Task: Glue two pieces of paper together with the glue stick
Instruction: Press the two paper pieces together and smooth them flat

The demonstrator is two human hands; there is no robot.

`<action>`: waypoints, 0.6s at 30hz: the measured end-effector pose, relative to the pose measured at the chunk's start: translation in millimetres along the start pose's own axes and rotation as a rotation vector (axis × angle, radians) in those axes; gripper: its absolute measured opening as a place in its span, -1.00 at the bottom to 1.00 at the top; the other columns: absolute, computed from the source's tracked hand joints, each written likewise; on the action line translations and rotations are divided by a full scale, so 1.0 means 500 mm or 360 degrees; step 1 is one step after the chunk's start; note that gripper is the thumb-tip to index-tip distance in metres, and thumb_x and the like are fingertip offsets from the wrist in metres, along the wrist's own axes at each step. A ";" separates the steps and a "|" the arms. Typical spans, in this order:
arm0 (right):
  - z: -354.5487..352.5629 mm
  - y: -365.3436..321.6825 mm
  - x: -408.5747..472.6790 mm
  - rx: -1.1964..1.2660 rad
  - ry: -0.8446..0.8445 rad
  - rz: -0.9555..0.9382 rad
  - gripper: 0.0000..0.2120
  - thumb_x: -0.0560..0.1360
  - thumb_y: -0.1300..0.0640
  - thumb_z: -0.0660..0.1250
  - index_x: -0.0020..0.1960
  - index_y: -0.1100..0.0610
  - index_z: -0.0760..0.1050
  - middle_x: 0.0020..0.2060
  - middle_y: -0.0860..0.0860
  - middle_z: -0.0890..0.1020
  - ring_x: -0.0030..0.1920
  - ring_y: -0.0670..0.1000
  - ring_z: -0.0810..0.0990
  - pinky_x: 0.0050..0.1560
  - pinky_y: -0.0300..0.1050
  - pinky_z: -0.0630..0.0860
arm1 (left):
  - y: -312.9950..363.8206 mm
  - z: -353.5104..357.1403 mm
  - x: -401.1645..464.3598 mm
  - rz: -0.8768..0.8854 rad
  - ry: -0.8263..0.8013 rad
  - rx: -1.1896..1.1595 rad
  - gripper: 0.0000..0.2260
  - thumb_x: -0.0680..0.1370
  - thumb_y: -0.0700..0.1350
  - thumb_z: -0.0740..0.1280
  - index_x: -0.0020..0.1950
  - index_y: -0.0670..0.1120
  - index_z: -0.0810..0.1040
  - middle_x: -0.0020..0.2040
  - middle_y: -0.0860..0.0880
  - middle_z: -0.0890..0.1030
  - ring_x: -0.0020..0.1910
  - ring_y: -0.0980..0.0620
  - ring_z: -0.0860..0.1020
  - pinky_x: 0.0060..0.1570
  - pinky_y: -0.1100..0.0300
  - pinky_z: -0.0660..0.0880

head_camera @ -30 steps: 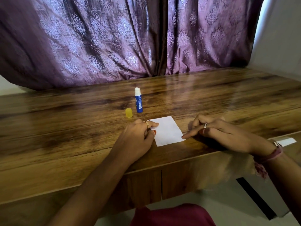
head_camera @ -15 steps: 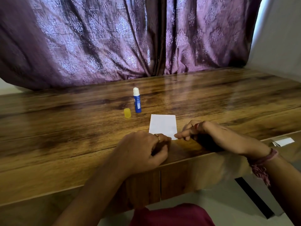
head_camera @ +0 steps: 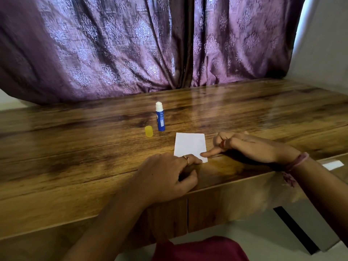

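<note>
A white paper (head_camera: 189, 145) lies flat on the wooden table (head_camera: 75, 147), near its front edge. My left hand (head_camera: 165, 176) rests at the paper's near edge with its fingers curled, and the ringed finger lies on that edge. My right hand (head_camera: 248, 146) is to the right of the paper. Its index fingertip presses the near right corner and its other fingers are curled. Whether there is one sheet or two stacked, I cannot tell. Behind the paper, the blue glue stick (head_camera: 160, 117) stands upright and uncapped, with its yellow cap (head_camera: 148, 131) beside it on the left.
A purple patterned curtain (head_camera: 131, 49) hangs along the table's far edge. A small white slip (head_camera: 332, 164) lies on a lower surface at the right, past my right wrist. The table's front edge runs just under my left hand.
The paper has turned from a slant to nearly square with the table edge. My left hand moved from its left side to its near edge. My right fingertip stayed at the near right corner.
</note>
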State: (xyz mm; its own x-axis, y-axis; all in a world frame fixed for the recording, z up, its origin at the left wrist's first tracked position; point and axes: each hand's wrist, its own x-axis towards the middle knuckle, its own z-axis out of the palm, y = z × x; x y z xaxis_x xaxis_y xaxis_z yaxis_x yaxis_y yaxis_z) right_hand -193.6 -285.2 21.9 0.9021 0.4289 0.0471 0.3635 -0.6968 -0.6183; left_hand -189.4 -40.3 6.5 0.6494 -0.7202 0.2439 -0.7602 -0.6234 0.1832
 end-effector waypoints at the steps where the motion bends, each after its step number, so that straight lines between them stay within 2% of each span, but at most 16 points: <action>1: -0.005 -0.002 0.006 -0.0073 0.0002 0.0002 -0.55 0.53 0.03 -0.03 -0.20 -0.41 0.53 -0.01 0.04 0.57 0.04 0.05 0.45 0.28 -0.02 0.18 | 0.000 0.000 0.001 0.0000 -0.0002 0.0004 -0.65 0.56 0.14 0.12 0.35 0.25 0.36 -0.43 0.19 0.32 -0.38 0.23 0.35 -0.38 0.29 0.15; 3: -0.011 0.007 0.018 -0.0204 0.0017 0.0066 -0.52 0.57 0.04 -0.04 -0.24 -0.45 0.47 0.02 -0.07 0.59 0.00 -0.05 0.42 0.31 0.09 0.14 | -0.001 -0.001 0.001 -0.0004 -0.0009 0.0005 -0.66 0.57 0.14 0.12 0.35 0.25 0.36 -0.44 0.17 0.33 -0.39 0.22 0.36 -0.39 0.28 0.15; 5: -0.019 0.017 0.030 -0.0252 0.0067 0.0161 -0.56 0.58 -0.01 -0.05 -0.21 -0.36 0.51 -0.11 -0.13 0.52 -0.06 -0.15 0.39 0.23 0.02 0.14 | -0.001 -0.002 0.002 -0.0015 -0.0027 -0.0001 -0.66 0.57 0.14 0.12 0.35 0.25 0.36 -0.44 0.16 0.33 -0.39 0.21 0.36 -0.39 0.28 0.15; 7: -0.027 0.018 0.042 -0.0273 0.0107 0.0230 -0.62 0.49 -0.13 -0.07 -0.23 -0.33 0.51 -0.19 -0.15 0.45 -0.05 -0.14 0.41 0.19 0.00 0.12 | 0.000 -0.003 0.002 -0.0020 -0.0043 0.0000 -0.66 0.57 0.14 0.12 0.36 0.25 0.35 -0.43 0.17 0.32 -0.38 0.21 0.36 -0.39 0.28 0.15; 10: -0.033 0.013 0.054 -0.0339 0.0117 0.0283 -0.59 0.45 -0.14 -0.12 -0.28 -0.57 0.39 -0.16 -0.23 0.46 -0.02 -0.25 0.40 0.26 0.10 0.07 | 0.000 -0.003 0.003 -0.0020 -0.0040 0.0011 -0.66 0.57 0.14 0.11 0.36 0.25 0.35 -0.43 0.18 0.32 -0.39 0.22 0.35 -0.39 0.28 0.14; 11: -0.034 0.015 0.057 -0.0357 0.0122 0.0303 -0.58 0.46 -0.15 -0.13 -0.29 -0.59 0.37 -0.14 -0.23 0.47 -0.01 -0.23 0.40 0.25 0.09 0.07 | -0.001 -0.003 0.003 -0.0020 -0.0037 0.0016 -0.66 0.57 0.14 0.11 0.35 0.25 0.35 -0.44 0.18 0.32 -0.39 0.22 0.35 -0.39 0.28 0.14; 12: -0.036 0.018 0.061 -0.0375 0.0142 0.0324 -0.58 0.49 -0.15 -0.12 -0.28 -0.53 0.41 -0.11 -0.20 0.48 0.02 -0.18 0.40 0.22 0.06 0.07 | -0.001 -0.003 0.002 -0.0017 -0.0034 0.0019 -0.66 0.57 0.15 0.11 0.35 0.25 0.35 -0.44 0.17 0.32 -0.40 0.22 0.35 -0.39 0.28 0.14; 13: -0.038 0.023 0.066 -0.0404 0.0164 0.0361 -0.58 0.55 -0.13 -0.10 -0.24 -0.40 0.47 -0.07 -0.14 0.49 0.08 -0.11 0.41 0.19 0.02 0.08 | -0.001 -0.003 0.002 -0.0015 -0.0033 0.0020 -0.66 0.57 0.15 0.11 0.35 0.25 0.35 -0.44 0.17 0.32 -0.40 0.22 0.35 -0.39 0.28 0.14; 15: -0.040 0.033 0.074 -0.0474 0.0173 0.0405 -0.61 0.63 -0.03 -0.09 -0.22 -0.17 0.44 0.01 -0.08 0.50 0.16 -0.06 0.40 0.13 -0.04 0.06 | -0.001 -0.003 0.002 -0.0015 -0.0037 0.0019 -0.65 0.57 0.14 0.11 0.36 0.25 0.35 -0.43 0.17 0.32 -0.39 0.21 0.35 -0.39 0.28 0.14; 16: -0.040 0.038 0.075 -0.0481 0.0163 0.0410 -0.62 0.63 -0.04 -0.09 -0.22 -0.15 0.42 0.02 -0.09 0.49 0.16 -0.07 0.39 0.14 -0.05 0.05 | -0.001 -0.003 0.001 -0.0014 -0.0035 0.0018 -0.65 0.58 0.14 0.11 0.36 0.25 0.35 -0.43 0.17 0.32 -0.39 0.21 0.35 -0.39 0.28 0.14; 18: -0.042 0.040 0.069 -0.0398 0.0163 0.0373 -0.64 0.60 -0.13 -0.07 -0.21 -0.24 0.45 -0.05 -0.16 0.50 0.07 -0.10 0.40 0.19 -0.03 0.09 | 0.000 -0.002 0.001 -0.0007 -0.0028 0.0016 -0.65 0.58 0.14 0.11 0.37 0.24 0.35 -0.42 0.19 0.32 -0.40 0.22 0.35 -0.39 0.29 0.15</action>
State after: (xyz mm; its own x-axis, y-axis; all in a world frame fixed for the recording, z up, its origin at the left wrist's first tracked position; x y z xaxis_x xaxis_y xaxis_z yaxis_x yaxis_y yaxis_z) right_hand -150.3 -296.3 27.6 0.9817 0.1898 0.0127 0.1781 -0.8940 -0.4111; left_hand -189.0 -40.2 7.8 0.6531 -0.7226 0.2266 -0.7571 -0.6295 0.1747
